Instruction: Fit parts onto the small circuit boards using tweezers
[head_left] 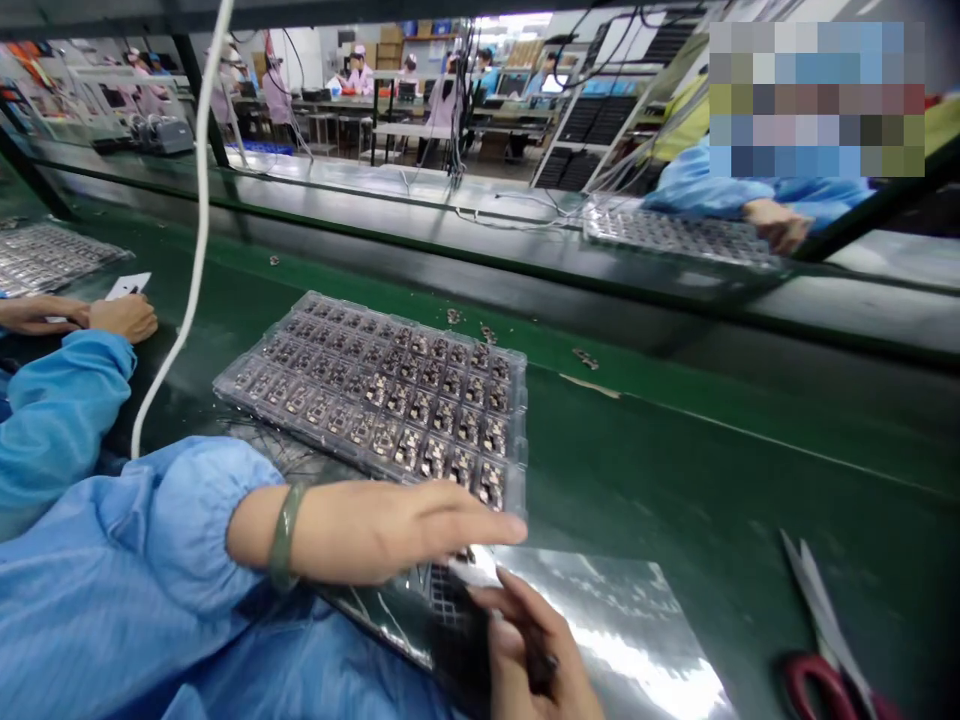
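My left hand [390, 525], with a green bangle at the wrist, reaches across in front of the clear plastic tray [517, 430]. One finger is stretched straight; the others are bent under and partly hidden, closed around something small I cannot make out. Just below, my right hand [536, 650] pinches a small white piece [476, 572] between thumb and fingers, close under the left fingertips. Rows of small metallic components [397, 400] fill the tray's compartments. Under and beside my right hand lies a shiny sheet [645, 620]. A dark grid pattern [446, 595] shows between my hands.
Red-handled scissors [817, 650] lie at the right. Loose components [487, 333] are scattered behind the tray on the green bench [712, 460]. A white cable [199, 220] hangs at left. Co-workers' hands [124, 315] are at left, and another person's hand [780, 222] is across the bench.
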